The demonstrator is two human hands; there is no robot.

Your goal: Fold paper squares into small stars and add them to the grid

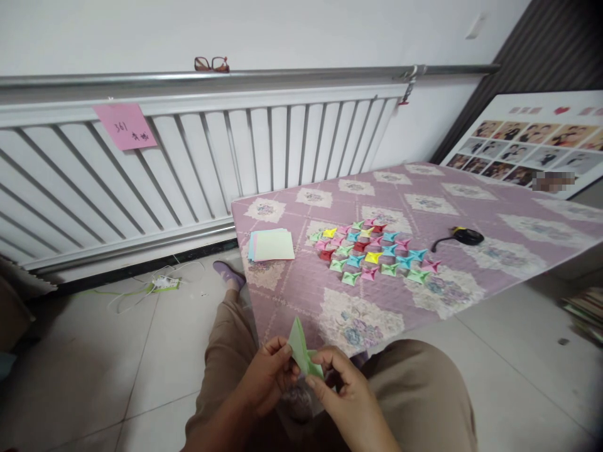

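Note:
Just beyond the table's near edge, a partly folded sheet of light green paper (298, 344) is held up between both hands, with a pointed corner upward. My left hand (271, 373) pinches its left side between thumb and fingers. The lower right part of the paper is gripped by my right hand (342, 380), thumb in front. On the table, several small folded paper pieces (374, 257) in green, pink, blue, yellow and red stand in rows. To their left lies a stack of square paper sheets (274, 245), pale yellow-green on top, with pink and blue edges showing.
A purple patterned cloth covers the table (301, 295). A black corded object (466, 236) lies at its right. Behind are a white radiator (245, 144), a pipe with glasses (211, 64), and a pink note (125, 125). A power strip (164, 284) with cables sits on the floor.

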